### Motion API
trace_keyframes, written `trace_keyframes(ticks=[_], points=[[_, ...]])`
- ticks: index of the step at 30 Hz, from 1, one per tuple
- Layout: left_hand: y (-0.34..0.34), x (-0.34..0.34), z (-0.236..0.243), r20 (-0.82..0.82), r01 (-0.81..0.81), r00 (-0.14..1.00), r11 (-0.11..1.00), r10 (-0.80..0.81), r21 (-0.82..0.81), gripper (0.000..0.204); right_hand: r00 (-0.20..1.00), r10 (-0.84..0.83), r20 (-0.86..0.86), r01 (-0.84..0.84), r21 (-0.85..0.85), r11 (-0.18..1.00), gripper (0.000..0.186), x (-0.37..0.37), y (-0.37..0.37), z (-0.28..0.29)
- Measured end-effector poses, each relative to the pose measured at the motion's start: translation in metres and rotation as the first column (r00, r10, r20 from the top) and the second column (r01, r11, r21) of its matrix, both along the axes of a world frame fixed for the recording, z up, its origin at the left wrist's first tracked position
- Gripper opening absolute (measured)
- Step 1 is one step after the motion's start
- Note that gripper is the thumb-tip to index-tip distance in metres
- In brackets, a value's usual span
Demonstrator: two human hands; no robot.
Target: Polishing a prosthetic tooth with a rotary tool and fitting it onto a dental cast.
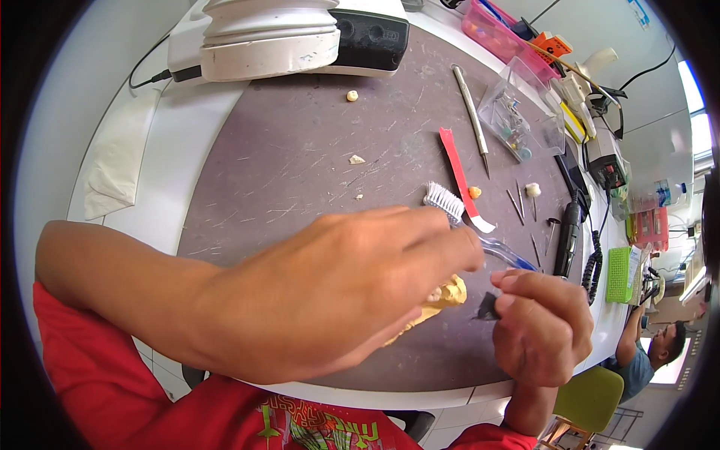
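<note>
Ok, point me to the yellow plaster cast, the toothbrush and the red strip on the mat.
yellow plaster cast [448,292], head view, on the part showing past the left hand's fingers.
toothbrush [442,199], head view, on its white bristles.
red strip [456,161], head view, mid-length.

The yellow dental cast [448,294] looks chalky and matt. The grey counter [300,150] mat is dull and scratched. The far toothbrush [480,232] has clear glossy plastic; the probe [471,112] is shiny metal.
</note>
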State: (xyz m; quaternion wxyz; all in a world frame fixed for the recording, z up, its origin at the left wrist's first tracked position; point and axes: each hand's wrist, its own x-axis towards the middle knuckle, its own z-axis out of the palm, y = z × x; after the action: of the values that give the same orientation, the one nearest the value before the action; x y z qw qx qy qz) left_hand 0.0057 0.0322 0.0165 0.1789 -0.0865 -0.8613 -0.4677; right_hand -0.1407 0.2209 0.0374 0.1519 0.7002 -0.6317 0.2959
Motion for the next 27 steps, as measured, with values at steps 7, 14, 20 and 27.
trace_keyframes(ticks=[7,14,20,27], points=[[-0.021,-0.007,0.007,0.219,0.141,0.962,0.984,-0.162,0.106,0.029,0.999,0.051,0.015,-0.052,0.09,0.995,0.022,0.015,-0.004,-0.002],[-0.013,-0.002,0.007,0.204,0.103,0.972,0.993,-0.113,0.06,0.027,0.998,0.036,0.06,-0.043,0.132,0.99,0.024,0.019,-0.002,-0.001],[-0.005,0.0,-0.002,0.15,-0.023,0.989,0.998,0.015,0.052,0.02,0.997,0.048,0.063,-0.058,0.183,0.981,0.023,0.018,0.002,0.006],[-0.008,-0.002,-0.005,0.191,0.026,0.98,0.992,-0.05,0.124,0.016,0.997,0.07,0.015,-0.071,0.114,0.991,0.027,0.017,0.001,0.003]])
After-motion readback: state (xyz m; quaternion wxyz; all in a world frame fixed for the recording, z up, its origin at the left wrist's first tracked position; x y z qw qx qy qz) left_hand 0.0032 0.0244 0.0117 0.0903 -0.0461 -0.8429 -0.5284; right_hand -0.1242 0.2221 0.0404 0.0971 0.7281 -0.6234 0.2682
